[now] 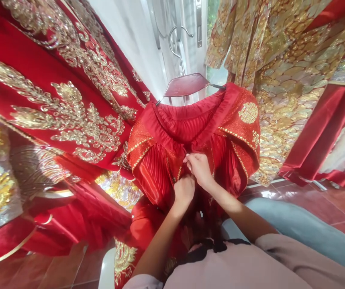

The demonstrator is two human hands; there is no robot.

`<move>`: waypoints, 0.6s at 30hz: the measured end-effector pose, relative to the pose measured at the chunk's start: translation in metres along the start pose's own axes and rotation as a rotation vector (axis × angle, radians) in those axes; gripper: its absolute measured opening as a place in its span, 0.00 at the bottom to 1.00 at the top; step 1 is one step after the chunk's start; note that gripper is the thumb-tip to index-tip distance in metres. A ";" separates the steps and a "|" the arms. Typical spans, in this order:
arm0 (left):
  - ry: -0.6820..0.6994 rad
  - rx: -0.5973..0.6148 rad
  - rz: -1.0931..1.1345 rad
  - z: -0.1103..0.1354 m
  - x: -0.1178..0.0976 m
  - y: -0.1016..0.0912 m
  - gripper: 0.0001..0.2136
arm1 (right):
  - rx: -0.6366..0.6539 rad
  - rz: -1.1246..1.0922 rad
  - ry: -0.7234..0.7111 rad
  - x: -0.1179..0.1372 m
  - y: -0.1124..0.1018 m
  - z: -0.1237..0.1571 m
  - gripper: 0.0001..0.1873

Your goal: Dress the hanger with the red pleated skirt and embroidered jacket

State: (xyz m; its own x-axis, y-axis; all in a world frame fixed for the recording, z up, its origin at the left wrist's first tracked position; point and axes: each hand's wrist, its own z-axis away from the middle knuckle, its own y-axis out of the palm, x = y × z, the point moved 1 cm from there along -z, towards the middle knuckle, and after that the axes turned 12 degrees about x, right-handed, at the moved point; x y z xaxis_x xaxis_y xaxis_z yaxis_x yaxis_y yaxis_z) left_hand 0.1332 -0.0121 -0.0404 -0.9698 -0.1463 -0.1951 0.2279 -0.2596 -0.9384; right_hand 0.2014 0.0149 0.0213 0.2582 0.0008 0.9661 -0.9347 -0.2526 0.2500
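A red pleated skirt (166, 132) with gold embroidery hangs from a dark red hanger (186, 85) straight ahead. My left hand (184, 191) is closed in a fist on the skirt's red fabric at its front centre. Just above it and touching it, my right hand (199, 167) pinches the same fabric with the fingers pressed together. What lies between the fingers beyond cloth is hidden.
A red garment with heavy gold embroidery (54, 100) hangs at the left. Gold brocade robes (283, 60) hang at the right. A window (190, 32) is behind the hanger. Reddish floor tiles (325, 204) show at the lower right.
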 end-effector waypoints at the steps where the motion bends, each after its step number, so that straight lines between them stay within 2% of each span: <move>1: 0.009 -0.006 0.014 0.002 0.001 0.000 0.17 | 0.004 0.127 -0.070 -0.003 -0.004 0.001 0.15; 4: 0.044 -0.023 0.066 0.008 0.001 0.002 0.17 | -0.068 0.534 -0.257 -0.006 -0.013 0.006 0.17; 7: 0.083 -0.013 0.091 0.013 -0.003 0.004 0.17 | -0.136 0.759 -0.354 -0.002 -0.018 0.006 0.12; 9: 0.082 -0.023 0.083 0.015 -0.005 0.005 0.18 | -0.077 0.807 -0.370 0.003 -0.019 0.001 0.14; 13: 0.075 -0.086 0.061 0.015 -0.002 0.008 0.20 | 0.106 0.852 -0.359 0.015 -0.023 -0.010 0.12; 18: 0.083 -0.093 0.049 0.014 0.004 0.004 0.20 | 0.130 0.796 -0.300 0.022 -0.028 -0.001 0.07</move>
State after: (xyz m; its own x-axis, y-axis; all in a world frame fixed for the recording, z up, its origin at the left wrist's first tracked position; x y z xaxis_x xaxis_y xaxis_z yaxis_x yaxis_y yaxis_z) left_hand 0.1310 -0.0273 -0.0407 -0.9623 -0.0763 -0.2610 0.2703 -0.1640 -0.9487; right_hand 0.2333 0.0234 0.0360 -0.3914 -0.4750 0.7881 -0.8341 -0.1785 -0.5219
